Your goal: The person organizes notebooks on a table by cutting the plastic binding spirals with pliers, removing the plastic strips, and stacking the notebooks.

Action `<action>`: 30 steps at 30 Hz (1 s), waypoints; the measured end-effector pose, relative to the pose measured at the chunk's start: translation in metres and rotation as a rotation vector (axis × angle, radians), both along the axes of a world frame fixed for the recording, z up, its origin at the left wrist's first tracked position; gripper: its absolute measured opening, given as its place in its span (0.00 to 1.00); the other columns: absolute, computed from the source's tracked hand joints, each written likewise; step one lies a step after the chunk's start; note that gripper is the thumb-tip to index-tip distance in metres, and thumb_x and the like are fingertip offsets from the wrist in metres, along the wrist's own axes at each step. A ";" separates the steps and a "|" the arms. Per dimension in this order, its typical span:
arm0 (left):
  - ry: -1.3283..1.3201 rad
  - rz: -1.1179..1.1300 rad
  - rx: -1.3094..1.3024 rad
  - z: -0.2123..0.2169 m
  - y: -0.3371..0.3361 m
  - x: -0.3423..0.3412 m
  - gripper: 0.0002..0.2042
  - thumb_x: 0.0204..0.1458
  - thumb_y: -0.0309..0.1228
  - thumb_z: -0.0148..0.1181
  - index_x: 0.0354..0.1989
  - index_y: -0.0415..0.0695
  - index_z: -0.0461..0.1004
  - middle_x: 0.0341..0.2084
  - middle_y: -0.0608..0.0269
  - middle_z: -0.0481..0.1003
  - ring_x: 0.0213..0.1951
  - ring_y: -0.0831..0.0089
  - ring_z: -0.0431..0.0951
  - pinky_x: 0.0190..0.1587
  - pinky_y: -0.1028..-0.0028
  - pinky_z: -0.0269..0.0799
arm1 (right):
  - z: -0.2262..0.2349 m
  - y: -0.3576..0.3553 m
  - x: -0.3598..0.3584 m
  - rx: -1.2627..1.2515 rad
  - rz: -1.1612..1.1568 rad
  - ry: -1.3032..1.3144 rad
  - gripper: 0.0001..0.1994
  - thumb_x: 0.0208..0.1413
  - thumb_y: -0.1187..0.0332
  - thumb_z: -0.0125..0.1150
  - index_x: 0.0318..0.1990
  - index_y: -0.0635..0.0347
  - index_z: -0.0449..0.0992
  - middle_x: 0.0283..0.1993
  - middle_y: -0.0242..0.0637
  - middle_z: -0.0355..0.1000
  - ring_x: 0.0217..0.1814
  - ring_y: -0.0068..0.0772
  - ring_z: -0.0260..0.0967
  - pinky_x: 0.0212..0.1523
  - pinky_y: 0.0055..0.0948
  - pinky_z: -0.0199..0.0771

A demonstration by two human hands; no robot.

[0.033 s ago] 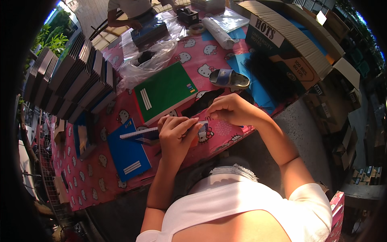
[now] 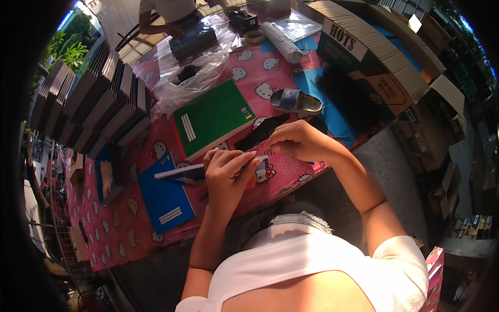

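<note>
My left hand point(image 2: 227, 171) is wrapped over a thin notebook point(image 2: 179, 172), held on edge with its spiral-bound side up. At the notebook's right end is my right hand point(image 2: 304, 140), thumb and fingertips pinched together; whatever lies between them is too small to make out. A blue notebook point(image 2: 165, 200) lies flat to the left, under the held one's far end. Just beyond my hands rests a larger green notebook point(image 2: 210, 119) with a red spine. A dark bundle point(image 2: 260, 134) lies between it and my right hand.
Tall notebook stacks point(image 2: 96, 99) stand at the left. A slipper point(image 2: 296, 101), a heap of black wiry strands point(image 2: 343, 99) and a large carton point(image 2: 364, 62) are on the right. Clear plastic point(image 2: 192, 86) and a tape dispenser point(image 2: 243, 21) lie farther back, near another person point(image 2: 169, 13).
</note>
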State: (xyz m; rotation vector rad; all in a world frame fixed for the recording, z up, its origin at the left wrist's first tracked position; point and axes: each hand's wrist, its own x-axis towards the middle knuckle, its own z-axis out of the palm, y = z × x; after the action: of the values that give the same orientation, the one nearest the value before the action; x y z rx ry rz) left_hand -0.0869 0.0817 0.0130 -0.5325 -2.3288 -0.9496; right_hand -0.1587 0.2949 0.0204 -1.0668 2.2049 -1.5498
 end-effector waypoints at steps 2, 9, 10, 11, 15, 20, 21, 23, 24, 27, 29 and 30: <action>0.002 0.005 0.008 0.000 0.000 0.000 0.07 0.42 0.32 0.69 0.29 0.44 0.81 0.24 0.65 0.78 0.30 0.70 0.75 0.45 0.69 0.61 | 0.005 -0.003 0.001 0.000 -0.004 0.059 0.08 0.49 0.80 0.57 0.36 0.62 0.79 0.32 0.40 0.74 0.35 0.38 0.74 0.37 0.31 0.72; -0.009 0.082 0.015 -0.006 0.000 0.000 0.09 0.42 0.33 0.69 0.31 0.45 0.81 0.25 0.65 0.78 0.30 0.70 0.75 0.47 0.68 0.60 | 0.023 -0.006 0.021 0.158 -0.120 0.210 0.07 0.48 0.76 0.61 0.36 0.59 0.78 0.31 0.40 0.71 0.35 0.44 0.72 0.35 0.35 0.71; -0.008 0.082 0.016 -0.005 0.002 0.000 0.09 0.42 0.33 0.69 0.31 0.45 0.81 0.25 0.65 0.78 0.30 0.70 0.75 0.47 0.68 0.60 | 0.022 -0.007 0.025 0.159 -0.120 0.211 0.07 0.48 0.76 0.61 0.36 0.59 0.78 0.31 0.40 0.71 0.35 0.44 0.72 0.35 0.35 0.71; -0.012 0.102 0.003 -0.004 0.003 0.000 0.09 0.42 0.34 0.69 0.31 0.45 0.81 0.25 0.66 0.78 0.31 0.70 0.75 0.49 0.67 0.59 | 0.019 -0.007 0.028 0.148 -0.174 0.300 0.07 0.48 0.74 0.62 0.37 0.59 0.77 0.32 0.40 0.71 0.35 0.44 0.72 0.35 0.36 0.70; 0.003 0.186 -0.092 0.002 0.009 0.001 0.09 0.42 0.36 0.70 0.31 0.48 0.81 0.27 0.68 0.78 0.34 0.71 0.75 0.53 0.64 0.56 | -0.005 0.001 0.019 0.077 -0.123 0.368 0.12 0.45 0.75 0.66 0.40 0.61 0.75 0.32 0.38 0.71 0.31 0.39 0.71 0.30 0.31 0.71; -0.035 0.149 -0.070 -0.009 -0.002 0.002 0.10 0.40 0.34 0.70 0.32 0.49 0.81 0.28 0.70 0.78 0.36 0.71 0.74 0.52 0.64 0.57 | 0.012 -0.017 0.039 0.155 -0.265 0.234 0.11 0.46 0.76 0.65 0.39 0.60 0.74 0.30 0.37 0.70 0.30 0.43 0.71 0.29 0.32 0.70; -0.043 0.138 -0.055 -0.009 -0.003 0.003 0.10 0.39 0.34 0.70 0.32 0.49 0.81 0.28 0.70 0.78 0.36 0.71 0.74 0.51 0.63 0.57 | 0.010 -0.018 0.042 0.160 -0.301 0.490 0.10 0.47 0.75 0.64 0.39 0.60 0.74 0.29 0.37 0.70 0.30 0.44 0.71 0.28 0.32 0.70; -0.038 0.134 -0.066 -0.008 -0.003 0.004 0.10 0.39 0.33 0.70 0.32 0.49 0.81 0.28 0.70 0.78 0.35 0.71 0.74 0.51 0.63 0.57 | 0.008 -0.022 0.045 0.199 -0.305 0.486 0.08 0.48 0.74 0.64 0.37 0.59 0.73 0.29 0.37 0.69 0.29 0.44 0.71 0.26 0.33 0.70; -0.035 0.129 -0.075 -0.008 -0.003 0.004 0.10 0.38 0.32 0.70 0.32 0.49 0.81 0.27 0.70 0.78 0.35 0.71 0.74 0.51 0.63 0.57 | 0.009 -0.024 0.045 0.164 -0.358 0.456 0.09 0.48 0.73 0.64 0.37 0.59 0.72 0.31 0.38 0.69 0.30 0.44 0.71 0.26 0.34 0.71; -0.032 0.143 -0.050 -0.012 0.003 0.002 0.10 0.38 0.31 0.70 0.32 0.49 0.81 0.27 0.70 0.78 0.35 0.70 0.74 0.51 0.63 0.57 | 0.000 -0.024 0.043 0.205 -0.358 0.451 0.11 0.46 0.72 0.64 0.38 0.59 0.70 0.34 0.38 0.67 0.35 0.44 0.71 0.28 0.36 0.71; -0.049 0.155 -0.056 -0.011 0.001 0.003 0.10 0.38 0.31 0.70 0.32 0.49 0.81 0.28 0.71 0.78 0.35 0.71 0.74 0.51 0.63 0.57 | 0.001 -0.026 0.040 0.264 -0.296 0.493 0.12 0.46 0.71 0.64 0.38 0.58 0.69 0.35 0.37 0.66 0.38 0.44 0.70 0.29 0.38 0.71; -0.083 0.160 -0.057 -0.012 0.001 0.004 0.10 0.38 0.31 0.70 0.32 0.50 0.81 0.28 0.71 0.78 0.36 0.71 0.74 0.52 0.62 0.57 | 0.005 -0.027 0.043 0.239 -0.332 0.434 0.13 0.45 0.70 0.64 0.38 0.58 0.69 0.36 0.38 0.66 0.40 0.44 0.70 0.30 0.38 0.71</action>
State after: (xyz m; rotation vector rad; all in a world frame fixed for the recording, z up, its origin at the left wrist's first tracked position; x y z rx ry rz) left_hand -0.0826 0.0823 0.0007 -0.3286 -2.4368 -0.8474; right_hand -0.1157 0.2676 0.0258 -1.0829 2.9002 -1.2014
